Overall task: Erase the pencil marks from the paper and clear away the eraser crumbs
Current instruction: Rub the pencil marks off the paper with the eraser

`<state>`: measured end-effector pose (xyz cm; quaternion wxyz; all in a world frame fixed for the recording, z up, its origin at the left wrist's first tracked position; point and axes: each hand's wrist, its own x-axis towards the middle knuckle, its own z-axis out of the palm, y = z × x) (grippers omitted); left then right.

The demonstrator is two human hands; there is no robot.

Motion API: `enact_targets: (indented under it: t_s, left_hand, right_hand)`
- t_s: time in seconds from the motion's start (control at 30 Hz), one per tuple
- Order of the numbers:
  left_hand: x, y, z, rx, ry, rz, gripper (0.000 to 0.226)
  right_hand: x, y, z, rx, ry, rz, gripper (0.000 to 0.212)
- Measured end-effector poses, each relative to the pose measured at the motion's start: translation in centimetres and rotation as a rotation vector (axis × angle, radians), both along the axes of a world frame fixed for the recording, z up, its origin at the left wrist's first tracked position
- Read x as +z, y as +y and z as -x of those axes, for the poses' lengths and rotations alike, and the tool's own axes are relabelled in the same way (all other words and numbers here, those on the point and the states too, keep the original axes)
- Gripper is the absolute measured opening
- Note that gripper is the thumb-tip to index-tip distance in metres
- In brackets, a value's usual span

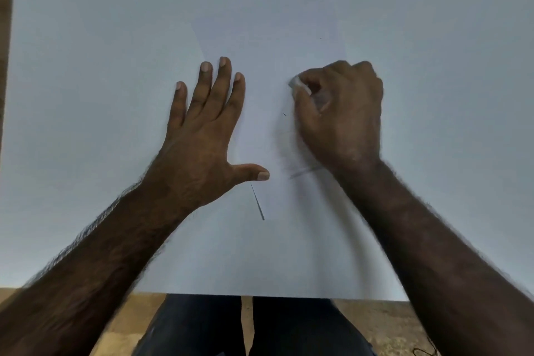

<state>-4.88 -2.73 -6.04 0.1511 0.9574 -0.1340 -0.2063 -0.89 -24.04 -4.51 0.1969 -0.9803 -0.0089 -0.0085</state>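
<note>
1. Spreading across nearly the whole view, a white table [86, 23] carries the sheet of paper [289, 254], whose near edge lies at the table's front edge, above the person's dark-trousered lap [202, 326].
2. The left hand [202, 136] lies flat on the sheet, fingers open and splayed, thumb out to the side, apparently pinning the paper.
3. The right hand [341, 113], blurred, is closed in a fist-like pinch around a pale eraser [299, 84], whose tip meets the paper just right of the left hand's fingers.
4. Work looks partly done: a dark pencil stroke [258, 203] below the left thumb stands untouched, and a fainter smeared mark [303, 172] shows beside the right wrist.
5. One tiny dark speck [284, 114], possibly a crumb, lies between the hands; any other crumbs are too small to tell, so clearing appears not yet begun.
6. No container of any kind is in view.
</note>
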Motion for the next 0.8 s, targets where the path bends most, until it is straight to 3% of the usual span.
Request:
enact_targets:
  t_s: [0.2, 0.43, 0.53, 0.67, 0.8]
  left_hand:
    - [-0.4, 0.0, 0.1, 0.040, -0.014, 0.052, 0.128]
    - [-0.7, 0.2, 0.1, 0.026, -0.016, 0.050, 0.137]
    - [-0.6, 0.2, 0.2, 0.040, -0.016, 0.059, 0.136]
    - [-0.6, 0.0, 0.3, 0.047, -0.039, 0.057, 0.130]
    - [-0.7, 0.1, 0.2, 0.037, -0.035, 0.048, 0.135]
  right_hand:
    - [0.6, 3.2, 6.6, 0.337, 0.118, -0.064, 0.015]
    - [0.1, 1.1, -0.7, 0.058, 0.007, 0.065, 0.021]
    - [0.5, 2.0, 1.7, 0.094, 0.064, 0.007, 0.014]
    - [0.7, 3.2, 6.5, 0.300, 0.151, -0.042, 0.015]
    - [0.1, 2.3, 2.0, 0.173, 0.021, 0.069, 0.019]
